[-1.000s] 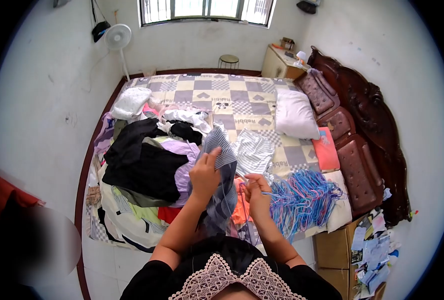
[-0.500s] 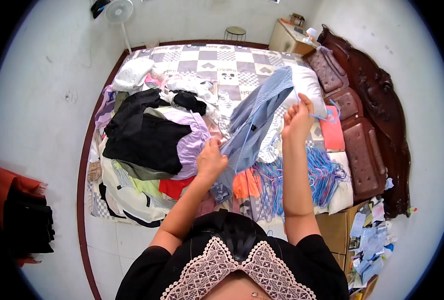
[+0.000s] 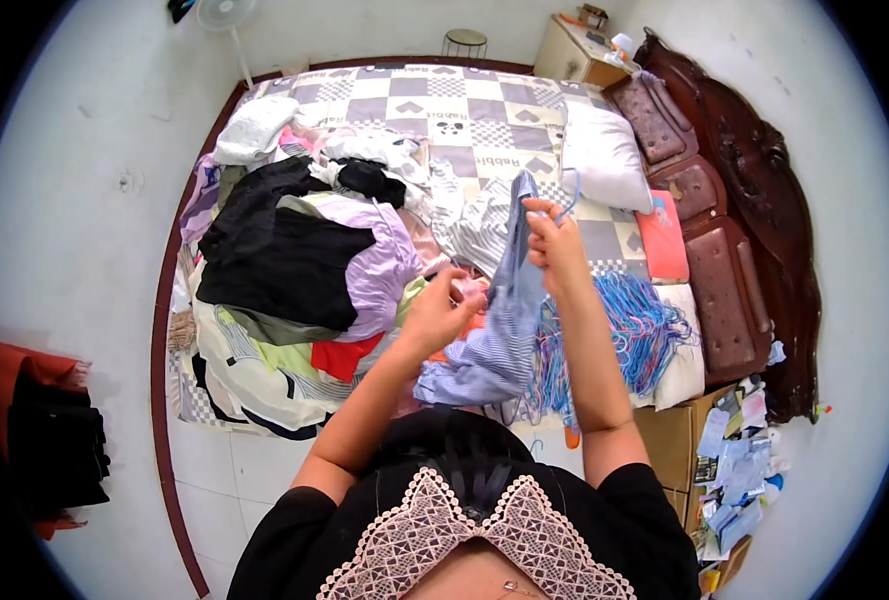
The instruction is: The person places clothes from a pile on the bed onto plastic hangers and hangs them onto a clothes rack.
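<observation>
From my right hand [image 3: 557,248] hangs a blue-and-white striped shirt [image 3: 513,300]. The fingers are closed at its top, around a blue hanger [image 3: 574,190] whose hook sticks up beside the knuckles. The shirt's lower part drapes toward my body, bunched over the near side of the bed. Just left of the shirt is my left hand [image 3: 440,312], its thumb and index finger apart and nothing visible between them. A large heap of clothes lies to its left, with a black garment [image 3: 285,260] and a lilac one [image 3: 385,250] on top.
Many blue and purple hangers [image 3: 635,335] are piled right of my right forearm. A white pillow [image 3: 605,155] and a coral-coloured flat item [image 3: 664,240] lie near the dark wooden headboard [image 3: 750,170]. A cluttered cabinet [image 3: 670,450] stands at lower right.
My right hand has moved left and slightly down with the shirt, which now hangs bunched instead of stretched out. My left hand has let go of the fabric and its fingers have parted.
</observation>
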{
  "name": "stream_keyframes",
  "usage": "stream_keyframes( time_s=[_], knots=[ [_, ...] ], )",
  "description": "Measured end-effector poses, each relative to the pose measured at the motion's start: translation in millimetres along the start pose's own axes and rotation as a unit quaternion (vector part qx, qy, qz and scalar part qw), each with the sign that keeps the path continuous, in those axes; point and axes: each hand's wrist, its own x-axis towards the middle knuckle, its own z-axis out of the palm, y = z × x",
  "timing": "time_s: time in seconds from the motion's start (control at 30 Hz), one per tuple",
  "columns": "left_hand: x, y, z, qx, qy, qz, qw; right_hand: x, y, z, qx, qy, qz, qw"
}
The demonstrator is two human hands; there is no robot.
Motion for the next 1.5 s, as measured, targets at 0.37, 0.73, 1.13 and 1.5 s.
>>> stream_keyframes(
  time_s=[0.37, 0.73, 1.13, 1.5],
  knots=[
    [17.3, -30.2, -49.2, 0.077, 0.179, 0.095, 0.976, -75.8, -104.3, -47.5, -0.189, -0.281, 0.178, 0.924],
    [-0.7, -114.1, -54.9, 0.157, 0.071, -0.046, 0.984, 138.9, -34.0, -106.3, -0.517, -0.068, -0.250, 0.816],
    [-51.9, -195.5, -76.3, 0.182, 0.077, -0.210, 0.957, 208.2, -69.3, -34.1, -0.670, -0.059, -0.535, 0.511],
    [-40.9, -220.7, -99.3, 0.211, 0.098, -0.261, 0.937, 235.4, 262.1, -82.6, -0.700, -0.189, -0.167, 0.669]
  ],
)
